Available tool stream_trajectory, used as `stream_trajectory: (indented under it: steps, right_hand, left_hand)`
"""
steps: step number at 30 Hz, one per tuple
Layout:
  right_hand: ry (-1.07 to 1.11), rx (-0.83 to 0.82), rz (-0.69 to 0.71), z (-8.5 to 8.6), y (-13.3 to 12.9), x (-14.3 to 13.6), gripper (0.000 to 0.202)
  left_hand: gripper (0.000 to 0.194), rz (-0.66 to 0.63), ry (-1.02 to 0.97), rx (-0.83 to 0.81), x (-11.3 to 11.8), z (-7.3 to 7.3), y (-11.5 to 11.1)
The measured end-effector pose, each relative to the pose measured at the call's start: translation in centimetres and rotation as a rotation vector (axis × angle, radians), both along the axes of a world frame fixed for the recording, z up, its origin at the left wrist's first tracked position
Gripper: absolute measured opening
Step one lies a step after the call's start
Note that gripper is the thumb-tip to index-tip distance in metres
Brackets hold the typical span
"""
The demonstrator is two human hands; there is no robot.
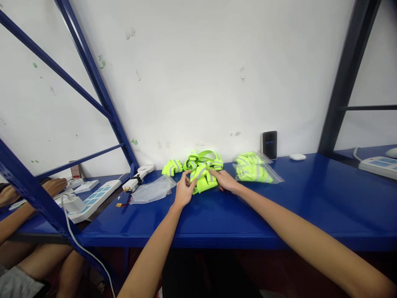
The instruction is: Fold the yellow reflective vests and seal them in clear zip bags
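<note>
Between my two hands is a folded piece of neon-yellow reflective strap (203, 181) with silver stripes. My left hand (185, 188) pinches its left side, thumb toward the strap. On the other side my right hand (226, 180) grips the right edge. Right behind it lies a looser pile of the same reflective webbing (214, 158), partly hidden by the held piece. A smaller folded yellow bundle (172, 167) sits to the left. To the right, a clear zip bag (254, 167) contains more of the yellow strap.
Flat clear bags (153, 190) lie at left beside a white device with wires (133, 183) and a small fan (145, 168). A phone (269, 145) leans on the wall near a white oval object (297, 157). Blue rack posts (99, 91) separate a co-worker's hand (54, 186) and power strip (96, 200).
</note>
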State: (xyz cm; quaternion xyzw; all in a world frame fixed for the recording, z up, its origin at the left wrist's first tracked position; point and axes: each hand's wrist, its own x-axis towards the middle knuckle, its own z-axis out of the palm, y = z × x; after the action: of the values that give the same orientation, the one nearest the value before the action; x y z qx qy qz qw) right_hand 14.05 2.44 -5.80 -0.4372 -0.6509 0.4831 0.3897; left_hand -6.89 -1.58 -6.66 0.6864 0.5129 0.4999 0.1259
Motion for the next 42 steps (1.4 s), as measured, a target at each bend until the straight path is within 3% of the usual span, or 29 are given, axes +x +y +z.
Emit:
stream_trajectory:
  steps: [6, 10, 15, 17, 20, 23, 25, 27, 29, 32, 36, 38, 42]
  right_hand:
    - [-0.222, 0.210, 0.000, 0.5, -0.7, 0.1, 0.045]
    - [-0.358, 0.519, -0.112, 0.1, -0.5, -0.1, 0.035]
    - [-0.345, 0.623, -0.039, -0.6, -0.3, -0.2, 0.058]
    - [-0.314, 0.623, -0.005, -0.5, -0.6, -0.3, 0.048]
    - [-0.286, 0.611, -0.047, 0.1, -1.0, -0.6, 0.016]
    - [-0.306, 0.581, -0.202, 0.6, -1.1, -0.7, 0.013]
    - [-0.320, 0.520, -0.256, 0.7, -0.9, -0.5, 0.024]
    - [-0.314, 0.455, -0.204, 0.8, -0.6, -0.1, 0.036]
    - [-0.321, 0.430, -0.087, 0.9, -0.4, 0.4, 0.041]
    - [-0.385, 0.502, 0.077, 0.9, -0.3, 0.8, 0.041]
    - [-0.563, 0.719, -0.006, 0.6, -0.6, 0.6, 0.018]
    - [-0.651, 0.813, -0.106, 0.5, -0.7, 0.4, 0.001]
    - [-0.696, 0.795, -0.164, 0.5, -0.9, 0.3, 0.009]
  left_hand:
    - [0.036, 0.124, -0.036, 0.042, -0.6, -0.5, 0.9]
    - [0.036, 0.197, -0.169, 0.071, -1.1, -0.7, 1.4]
    - [0.048, 0.197, -0.506, 0.029, -1.8, -1.0, 2.4]
    - [0.052, 0.150, -0.630, 0.015, -1.7, -1.0, 2.6]
    - [0.058, 0.023, -0.748, -0.059, -1.1, -0.9, 2.5]
    - [0.070, -0.135, -0.599, -0.116, -0.4, -0.9, 1.9]
    - [0.072, -0.129, -0.379, -0.086, -0.1, -1.0, 1.5]
    - [0.064, 0.021, -0.193, -0.023, -0.1, -1.0, 1.1]
    - [0.054, 0.251, -0.061, 0.056, -0.2, -0.7, 0.8]
    - [0.023, 0.460, 0.128, 0.151, -0.3, -0.3, 0.4]
    - [0.045, 0.297, 0.178, 0.152, -0.1, -0.1, 0.0]
    - [0.039, 0.182, 0.075, 0.096, 0.0, -0.1, -0.1]
    - [0.029, -0.110, 0.085, -0.021, 0.2, 0.2, -0.3]
